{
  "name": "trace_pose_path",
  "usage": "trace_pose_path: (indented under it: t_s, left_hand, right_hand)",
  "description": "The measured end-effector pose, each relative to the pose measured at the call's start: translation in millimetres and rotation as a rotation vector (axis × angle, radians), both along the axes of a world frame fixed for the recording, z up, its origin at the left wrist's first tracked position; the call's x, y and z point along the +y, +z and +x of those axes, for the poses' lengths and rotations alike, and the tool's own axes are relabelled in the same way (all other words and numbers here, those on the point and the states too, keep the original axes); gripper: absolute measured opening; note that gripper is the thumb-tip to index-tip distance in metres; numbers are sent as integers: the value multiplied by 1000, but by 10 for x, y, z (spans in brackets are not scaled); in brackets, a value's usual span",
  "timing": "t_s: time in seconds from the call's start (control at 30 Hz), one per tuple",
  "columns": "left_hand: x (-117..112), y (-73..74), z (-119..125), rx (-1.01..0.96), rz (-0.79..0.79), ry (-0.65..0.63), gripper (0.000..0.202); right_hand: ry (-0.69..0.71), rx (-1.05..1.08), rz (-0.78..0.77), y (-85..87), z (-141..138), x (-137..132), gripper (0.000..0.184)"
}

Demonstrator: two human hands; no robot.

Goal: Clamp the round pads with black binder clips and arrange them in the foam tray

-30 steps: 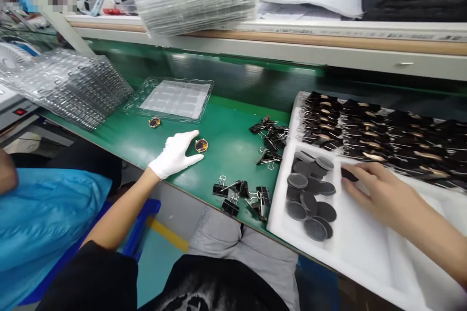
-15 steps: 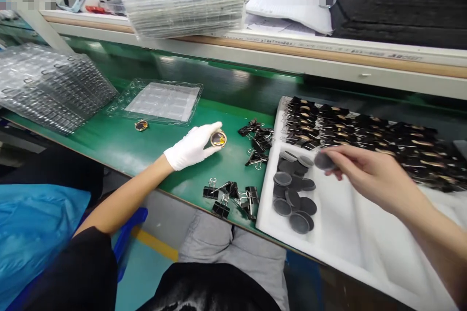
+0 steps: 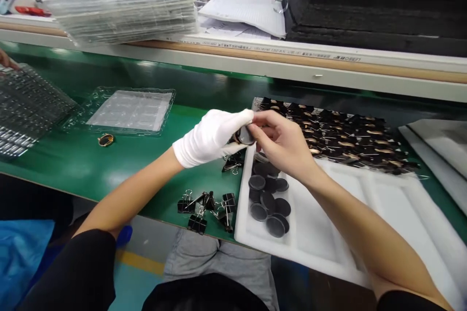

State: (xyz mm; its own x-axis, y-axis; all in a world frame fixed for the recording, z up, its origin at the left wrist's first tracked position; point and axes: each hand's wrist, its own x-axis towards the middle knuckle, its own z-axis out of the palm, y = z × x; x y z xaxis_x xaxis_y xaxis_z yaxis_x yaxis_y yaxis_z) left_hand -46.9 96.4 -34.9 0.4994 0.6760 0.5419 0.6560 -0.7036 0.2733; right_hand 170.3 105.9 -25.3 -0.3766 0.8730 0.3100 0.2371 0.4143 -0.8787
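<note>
My left hand [image 3: 213, 138], in a white glove, pinches a small gold-rimmed round part [image 3: 237, 139], mostly hidden by the fingers. Against its face lies a dark grey disc [image 3: 245, 134], whose edge the bare fingers of my right hand [image 3: 286, 145] grip. Whether the disc is seated in the rim I cannot tell. Below the hands, several similar discs [image 3: 268, 200] are heaped in a compartment of the white foam tray [image 3: 315, 238]. Loose black binder clips [image 3: 197, 223] lie on the green table to the left of that tray.
Rows of clipped parts [image 3: 328, 131] fill the tray's far side. Another gold-rimmed part [image 3: 105, 140] lies left, near a clear plastic tray [image 3: 127, 111]. Tray stacks stand at far left and on the shelf [image 3: 124, 9]. Another person's hand [image 3: 6, 60] touches the left stack.
My right hand has moved left from above the foam tray, bringing the disc to the round part in my left hand. Another person's hand has appeared at far left. The view has shifted right.
</note>
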Motion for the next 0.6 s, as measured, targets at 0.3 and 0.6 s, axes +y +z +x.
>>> trace_pose_path:
  t_s: [0.3, 0.6]
  left_hand:
    - [84, -41, 181, -455, -349, 86, 39]
    - [240, -68, 191, -457, -389, 19, 44]
  right_hand:
    - [-44, 134, -73, -117, 7, 148, 37]
    - [54, 226, -168, -119, 146, 373, 37]
